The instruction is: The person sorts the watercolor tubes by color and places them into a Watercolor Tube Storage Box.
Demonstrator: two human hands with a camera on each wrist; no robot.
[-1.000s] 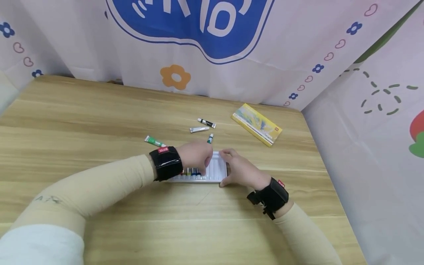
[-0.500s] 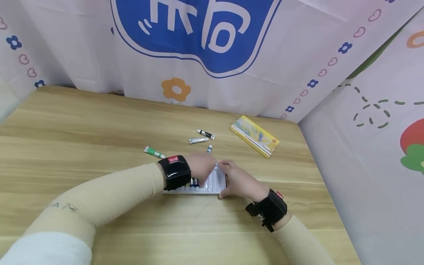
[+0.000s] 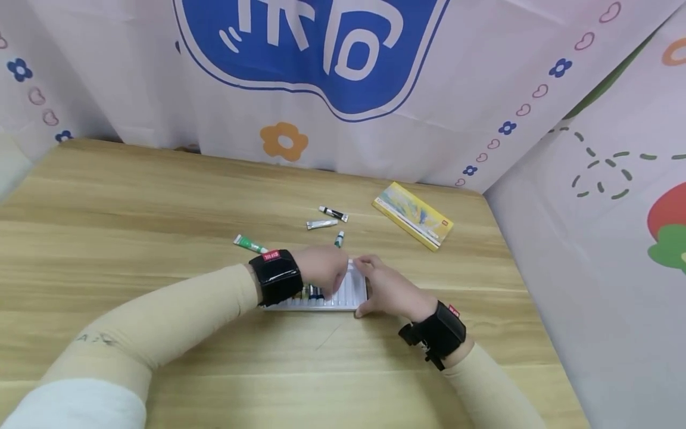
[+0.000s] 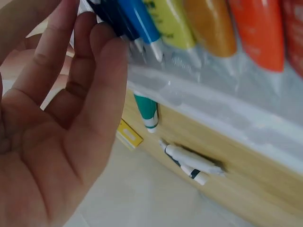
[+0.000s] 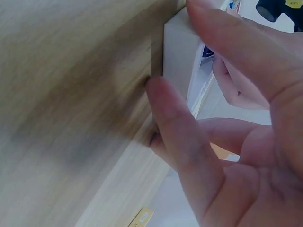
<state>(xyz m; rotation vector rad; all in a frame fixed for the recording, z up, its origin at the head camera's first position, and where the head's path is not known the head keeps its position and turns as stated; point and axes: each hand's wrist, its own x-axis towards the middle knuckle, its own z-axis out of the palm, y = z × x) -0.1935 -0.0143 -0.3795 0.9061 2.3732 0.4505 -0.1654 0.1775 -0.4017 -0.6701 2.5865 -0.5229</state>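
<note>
A white plastic tray (image 3: 354,292) with narrow slots lies on the table, its left part filled with paint tubes. My left hand (image 3: 324,268) reaches over it, finger and thumb pinching at a dark blue paint tube (image 4: 113,19) at the end of the filled row; the hand partly hides that tube. Beside it in the left wrist view are a blue tube (image 4: 142,23), a yellow-green tube (image 4: 170,23), an ochre tube (image 4: 210,26) and an orange-red tube (image 4: 258,33). My right hand (image 3: 393,289) grips the tray's right end, thumb at the near corner, fingers at the far one.
Behind the tray lie a teal tube (image 3: 339,239), a silver-white tube (image 3: 322,224) and a black tube (image 3: 333,213). A green tube (image 3: 250,244) is near my left wrist. At the back right rests a yellow box (image 3: 412,214). A printed cloth (image 3: 214,113) hangs behind the table.
The head view has tilted slightly. My left hand shifts a little over the slots beside the dark blue tubes; my right hand keeps its grip on the tray's end.
</note>
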